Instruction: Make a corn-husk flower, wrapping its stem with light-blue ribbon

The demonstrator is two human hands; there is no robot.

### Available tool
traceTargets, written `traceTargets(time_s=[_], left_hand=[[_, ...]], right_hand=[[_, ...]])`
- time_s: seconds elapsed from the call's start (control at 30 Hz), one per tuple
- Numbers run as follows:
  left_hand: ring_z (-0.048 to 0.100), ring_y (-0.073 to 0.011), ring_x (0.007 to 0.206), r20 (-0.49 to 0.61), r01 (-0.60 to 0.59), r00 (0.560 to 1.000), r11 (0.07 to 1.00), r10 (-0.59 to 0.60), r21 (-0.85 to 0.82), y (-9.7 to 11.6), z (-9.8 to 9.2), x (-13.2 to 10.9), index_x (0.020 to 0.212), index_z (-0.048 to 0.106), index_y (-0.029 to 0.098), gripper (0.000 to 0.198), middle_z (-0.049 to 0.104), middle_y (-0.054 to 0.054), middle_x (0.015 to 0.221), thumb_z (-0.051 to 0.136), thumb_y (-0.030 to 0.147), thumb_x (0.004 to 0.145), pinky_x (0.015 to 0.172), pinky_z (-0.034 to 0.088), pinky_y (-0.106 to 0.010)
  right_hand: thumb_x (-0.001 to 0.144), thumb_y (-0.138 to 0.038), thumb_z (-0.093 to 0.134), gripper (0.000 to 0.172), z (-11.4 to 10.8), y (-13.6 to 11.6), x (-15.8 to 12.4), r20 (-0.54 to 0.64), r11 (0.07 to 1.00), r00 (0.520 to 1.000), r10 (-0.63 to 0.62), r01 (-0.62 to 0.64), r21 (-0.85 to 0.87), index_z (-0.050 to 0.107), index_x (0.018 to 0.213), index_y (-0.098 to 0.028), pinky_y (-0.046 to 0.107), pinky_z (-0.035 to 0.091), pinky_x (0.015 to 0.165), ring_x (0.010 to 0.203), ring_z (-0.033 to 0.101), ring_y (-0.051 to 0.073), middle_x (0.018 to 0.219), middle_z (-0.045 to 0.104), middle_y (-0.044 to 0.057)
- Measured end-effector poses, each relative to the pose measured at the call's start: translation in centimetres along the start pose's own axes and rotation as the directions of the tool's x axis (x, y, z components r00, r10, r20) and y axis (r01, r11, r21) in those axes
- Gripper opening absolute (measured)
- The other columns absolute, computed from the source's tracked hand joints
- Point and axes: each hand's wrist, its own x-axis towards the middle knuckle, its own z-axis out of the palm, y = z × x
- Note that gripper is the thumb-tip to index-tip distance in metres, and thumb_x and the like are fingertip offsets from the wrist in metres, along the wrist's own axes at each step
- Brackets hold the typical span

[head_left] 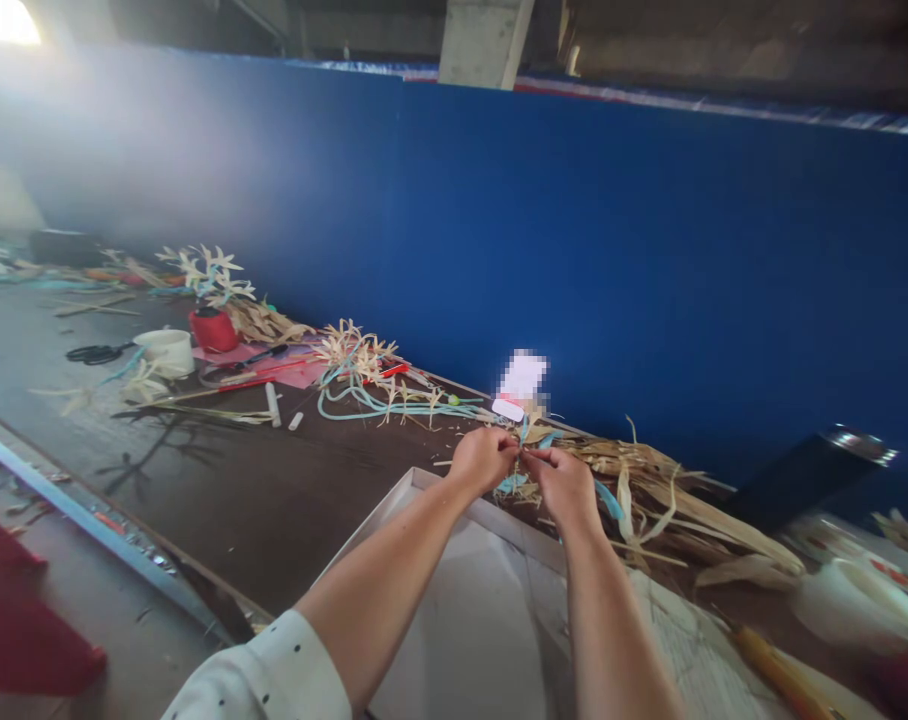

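My left hand (pixel 484 460) and my right hand (pixel 566 488) meet above the far edge of a shallow white box, fingers closed in a pinch. Whatever lies between their fingertips is too small to make out. Around and beneath them are pale husk scraps and blue strips (pixel 610 500). Dried corn husks (pixel 656 470) are piled just right of my right hand. Behind my fingers a small white object (pixel 508 409) stands by the wall, partly blurred out. The white box (pixel 461 600) sits under my forearms.
To the left lie husk flowers on blue stems (pixel 356 345), a white cup (pixel 167 352), a red container (pixel 214 328) and black scissors (pixel 98 354). A dark flask (pixel 806 480) leans at right, near a white bowl (pixel 859 600). A blue wall (pixel 611 240) borders the table.
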Motion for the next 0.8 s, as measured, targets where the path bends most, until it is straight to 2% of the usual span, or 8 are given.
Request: traceTargets(time_s=[0.3, 0.6, 0.8], left_hand=[[0.057, -0.0146, 0.071, -0.009, -0.016, 1.0, 1.0, 0.017, 0.023, 0.1, -0.1, -0.1, 0.078, 0.067, 0.02, 0.022, 0.067, -0.002, 0.078, 0.051, 0.035, 0.076, 0.063, 0.039, -0.022], [0.057, -0.0159, 0.074, -0.046, -0.039, 0.998, 0.996, 0.043, 0.084, 0.2, 0.2, -0.3, 0.078, 0.068, 0.022, 0.019, 0.066, -0.003, 0.08, 0.05, 0.029, 0.076, 0.067, 0.04, -0.023], [0.057, -0.0152, 0.074, -0.032, -0.006, 0.999, 0.999, 0.008, 0.046, 0.2, 0.0, -0.2, 0.078, 0.068, 0.022, 0.019, 0.067, -0.002, 0.079, 0.051, 0.032, 0.076, 0.065, 0.039, -0.022]], right_hand=[[0.065, -0.042, 0.06, 0.032, 0.2, 1.1, 0.4, 0.066, 0.995, 0.997, -0.046, 0.04, 0.097, 0.071, 0.085, -0.02, 0.028, 0.043, 0.065, 0.073, 0.062, 0.021, 0.071, 0.069, 0.002], [0.067, -0.044, 0.059, 0.03, 0.2, 0.6, 0.2, 0.082, 0.997, 0.994, -0.073, 0.073, 0.002, 0.072, 0.079, -0.02, 0.028, 0.041, 0.064, 0.074, 0.062, 0.022, 0.071, 0.069, 0.003], [0.064, -0.041, 0.06, 0.032, 0.0, -0.2, -0.2, 0.072, 0.998, 0.995, -0.063, 0.062, 0.009, 0.072, 0.084, -0.019, 0.027, 0.04, 0.06, 0.068, 0.061, 0.021, 0.066, 0.068, 0.002]])
